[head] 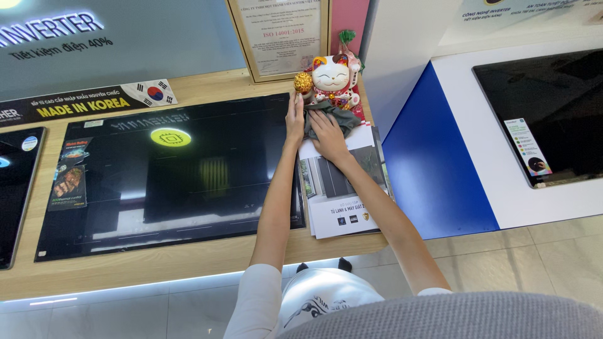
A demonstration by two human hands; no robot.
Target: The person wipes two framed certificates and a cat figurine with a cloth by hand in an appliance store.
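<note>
Black glass cooktop (169, 176) (framed certificate (279, 37) behind)
</note>
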